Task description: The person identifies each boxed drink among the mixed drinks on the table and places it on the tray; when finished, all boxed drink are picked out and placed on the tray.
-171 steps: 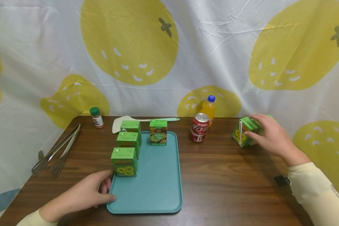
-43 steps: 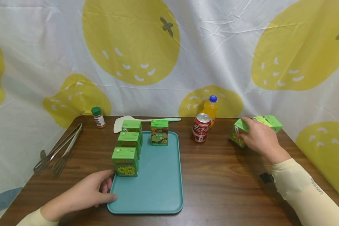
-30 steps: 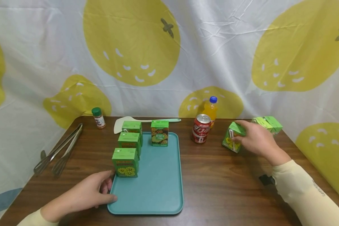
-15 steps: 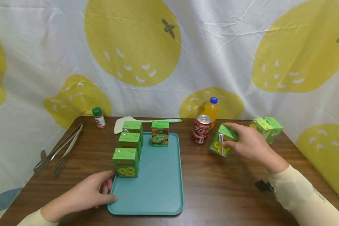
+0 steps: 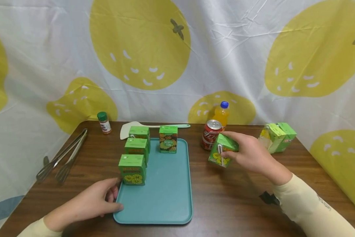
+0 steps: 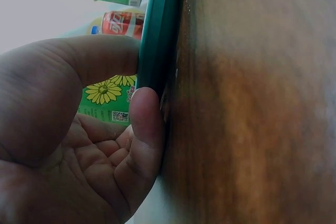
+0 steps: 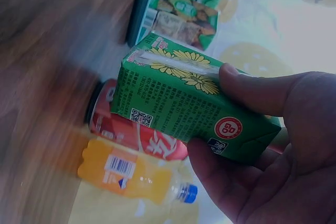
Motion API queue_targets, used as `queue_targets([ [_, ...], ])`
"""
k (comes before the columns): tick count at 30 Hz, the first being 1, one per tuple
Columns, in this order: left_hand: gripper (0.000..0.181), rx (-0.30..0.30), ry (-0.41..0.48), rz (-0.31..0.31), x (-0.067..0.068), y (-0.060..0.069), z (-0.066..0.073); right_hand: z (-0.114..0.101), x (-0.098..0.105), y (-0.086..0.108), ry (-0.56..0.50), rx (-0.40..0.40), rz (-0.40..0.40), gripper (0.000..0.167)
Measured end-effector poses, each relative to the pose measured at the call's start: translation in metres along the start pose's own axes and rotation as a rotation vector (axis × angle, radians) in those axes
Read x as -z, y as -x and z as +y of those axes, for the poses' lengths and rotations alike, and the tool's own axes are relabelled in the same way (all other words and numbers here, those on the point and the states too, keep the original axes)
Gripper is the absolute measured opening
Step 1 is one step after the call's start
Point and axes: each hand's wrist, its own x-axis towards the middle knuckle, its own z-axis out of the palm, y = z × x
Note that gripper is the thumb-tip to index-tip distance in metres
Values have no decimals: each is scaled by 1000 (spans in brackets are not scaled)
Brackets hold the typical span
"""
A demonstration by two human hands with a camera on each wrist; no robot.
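The right hand pinches a green drink carton with a white straw, tilted in front of the red can. In the right wrist view, thumb and fingers of that hand grip the upper end of the carton. At the near left corner of the teal tray, the left hand holds the rim; in the left wrist view the hand has its thumb and a finger at the tray's edge. Three green cartons line the tray's left side, and another stands at the back.
Two cartons stand at the right rear. An orange drink bottle is behind the can. A spatula lies beyond the tray; a spice jar and metal utensils are on the left. Patterned cloth hangs behind.
The right hand has taken a carton from the group at the right and moved it leftward, in front of the can. The left hand has stayed at the tray's corner.
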Motion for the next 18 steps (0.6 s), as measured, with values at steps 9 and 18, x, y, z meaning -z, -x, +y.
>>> queue_targets([
  [9, 42, 8, -4, 1, 1, 0, 1, -20, -8, -11, -14, 42, -7, 72],
  [18, 42, 16, -5, 1, 0, 0, 2, -42, -22, -27, -52, 117, 11, 67],
])
